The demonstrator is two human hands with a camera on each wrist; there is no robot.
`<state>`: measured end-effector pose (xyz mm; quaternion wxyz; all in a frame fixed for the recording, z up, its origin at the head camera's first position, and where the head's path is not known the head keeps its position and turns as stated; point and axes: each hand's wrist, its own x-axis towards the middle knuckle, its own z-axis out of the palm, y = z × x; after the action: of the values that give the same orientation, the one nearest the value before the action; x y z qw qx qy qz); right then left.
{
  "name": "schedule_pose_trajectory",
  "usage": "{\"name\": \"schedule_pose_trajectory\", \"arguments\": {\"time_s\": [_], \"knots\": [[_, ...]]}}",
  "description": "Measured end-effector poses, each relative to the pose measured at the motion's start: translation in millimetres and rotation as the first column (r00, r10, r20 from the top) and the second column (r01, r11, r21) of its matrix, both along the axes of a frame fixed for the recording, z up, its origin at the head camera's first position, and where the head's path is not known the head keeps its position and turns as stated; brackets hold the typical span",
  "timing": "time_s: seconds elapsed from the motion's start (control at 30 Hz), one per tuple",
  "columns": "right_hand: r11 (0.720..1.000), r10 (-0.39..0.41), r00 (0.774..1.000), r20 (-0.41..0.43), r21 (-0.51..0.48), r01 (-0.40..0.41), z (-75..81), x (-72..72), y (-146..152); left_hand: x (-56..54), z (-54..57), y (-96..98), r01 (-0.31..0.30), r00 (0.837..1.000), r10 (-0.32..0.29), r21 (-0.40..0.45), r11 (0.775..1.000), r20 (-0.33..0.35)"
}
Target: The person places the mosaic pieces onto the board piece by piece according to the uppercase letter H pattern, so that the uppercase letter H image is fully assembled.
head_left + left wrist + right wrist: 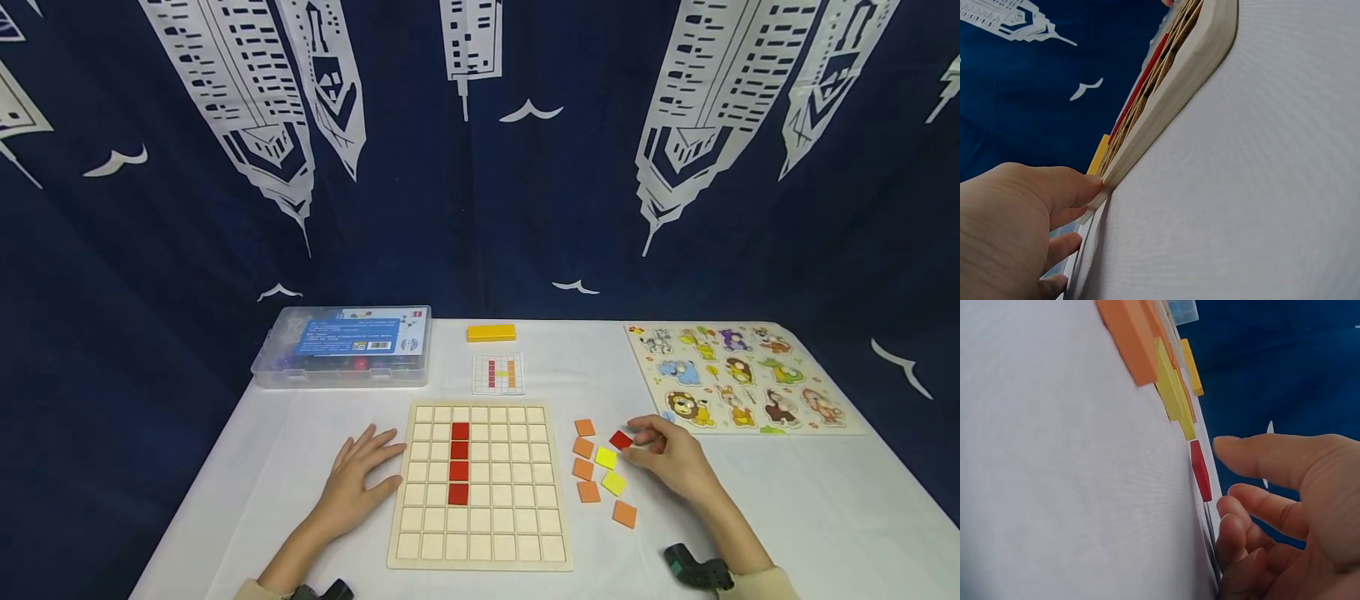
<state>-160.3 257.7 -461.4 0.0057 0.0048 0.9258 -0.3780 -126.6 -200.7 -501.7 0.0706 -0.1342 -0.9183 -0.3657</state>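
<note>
A wooden grid board [480, 565] lies flat on the white table, with several red square tiles set one below another in one of its columns. My left hand [358, 482] rests beside it, fingers spread, the fingertips against the board's left edge. On the right, my right hand [670, 458] is at a loose red tile [620, 440]. Its thumb and index finger stand apart around that tile; in the right wrist view the red tile [1200, 471] lies on the cloth with a gap to the thumb. Yellow tiles [606, 457] and orange tiles [588, 492] lie nearby.
Behind the board are a small printed pattern card [498, 374] and a yellow bar [491, 333]. A clear plastic case [341, 348] stands at the back left. An animal puzzle board [738, 379] lies at the back right. A dark blue curtain [480, 217] hangs behind the table.
</note>
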Motion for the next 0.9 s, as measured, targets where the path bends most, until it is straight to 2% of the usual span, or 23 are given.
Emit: {"name": "schedule_pose_trajectory", "arguments": {"time_s": [0.23, 0.8, 0.9], "knots": [[1.0, 0.003, 1.0, -0.02, 0.027, -0.003, -3.0, 1.0, 1, 0.7, 0.1, 0.4, 0.0, 1.0, 0.0, 0.003, 1.0, 0.0], [0.996, -0.014, 0.999, -0.035, 0.091, 0.018, -12.2, -2.5, 0, 0.7, -1.4, 2.1, 0.004, 0.998, -0.004, -0.002, 1.0, -0.068], [0.994, -0.014, 0.999, -0.037, 0.106, 0.017, -12.2, -2.7, 0, 0.5, -1.4, 2.1, 0.002, 0.998, -0.002, -0.001, 1.0, -0.061]]}}
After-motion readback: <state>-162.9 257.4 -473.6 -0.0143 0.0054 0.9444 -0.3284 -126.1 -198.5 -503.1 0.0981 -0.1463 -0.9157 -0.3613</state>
